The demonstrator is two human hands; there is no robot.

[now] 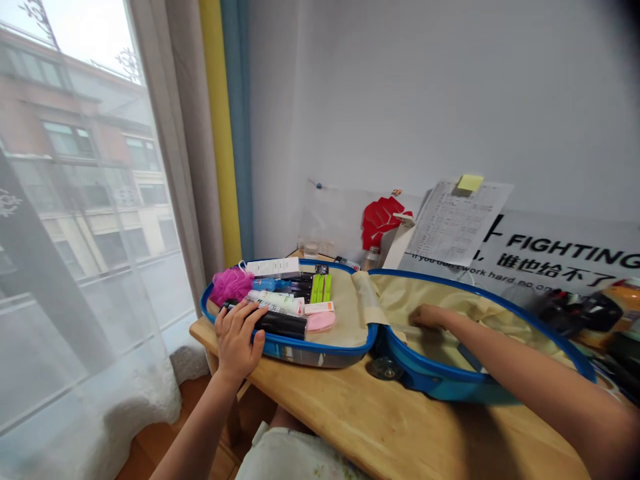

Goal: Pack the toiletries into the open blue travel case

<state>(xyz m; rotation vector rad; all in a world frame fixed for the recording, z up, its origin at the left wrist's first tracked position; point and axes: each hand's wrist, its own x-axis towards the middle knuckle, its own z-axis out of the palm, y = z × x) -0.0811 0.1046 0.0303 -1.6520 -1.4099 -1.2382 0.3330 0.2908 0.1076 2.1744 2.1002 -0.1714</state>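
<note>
A blue hard-shell suitcase (320, 355) lies spread apart on the wooden table, with beige lining in both halves. My left hand (237, 339) rests over the near rim of the left half, fingers spread across a black cylinder (283, 324). Around it are a magenta bath puff (233, 285), a white tube (277, 302), a blue bottle (270, 285), green packs (321, 288), a white box (273, 268) and a pink oval item (321, 321). My right hand (427, 317) reaches into the right half, fingers curled down at the lining; whatever they hold is hidden.
The wooden table (350, 413) extends towards my lap. Papers (457, 220) and a lettered poster (565, 247) are on the wall behind. Assorted items (600, 313) crowd the right side. Curtains (185, 133) and a window are at left.
</note>
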